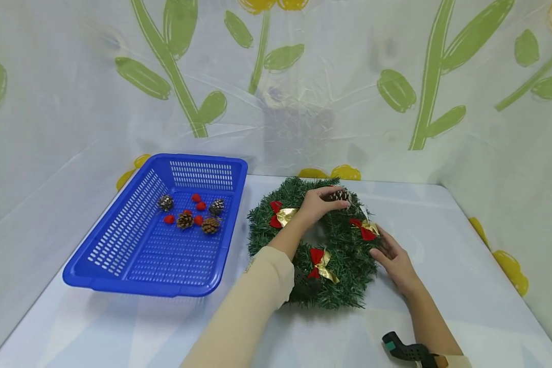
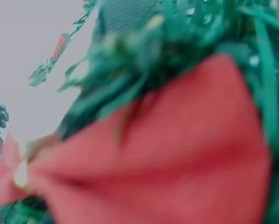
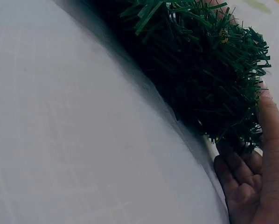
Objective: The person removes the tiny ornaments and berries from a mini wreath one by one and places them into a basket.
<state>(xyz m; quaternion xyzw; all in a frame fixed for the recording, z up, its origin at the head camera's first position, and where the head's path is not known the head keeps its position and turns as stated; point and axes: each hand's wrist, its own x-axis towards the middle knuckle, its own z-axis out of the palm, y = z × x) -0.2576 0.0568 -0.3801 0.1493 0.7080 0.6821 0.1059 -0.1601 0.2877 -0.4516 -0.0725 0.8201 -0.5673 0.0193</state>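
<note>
A green wreath [image 1: 349, 286] with red and gold bows lies on the table. My left hand [image 1: 315, 205] reaches across it and pinches a white-tipped pine cone [image 1: 340, 196] between thumb and fingers, over the wreath's far side. My right hand [image 1: 397, 266] grips the wreath's right edge; in the right wrist view its thumb [image 3: 272, 119] lies along the side and its fingers curl under the branches. Close by is the right-hand bow [image 1: 367, 231]. A blurred red bow [image 2: 177, 154] fills much of the left wrist view, hiding most of the left hand there.
To the left stands a blue plastic basket [image 1: 227, 230]. In it lie several pine cones, among them a brown one [image 1: 210, 225], and several small red pieces [image 1: 201, 206]. A flower-printed sheet [image 1: 331, 102] hangs behind the table and round its sides.
</note>
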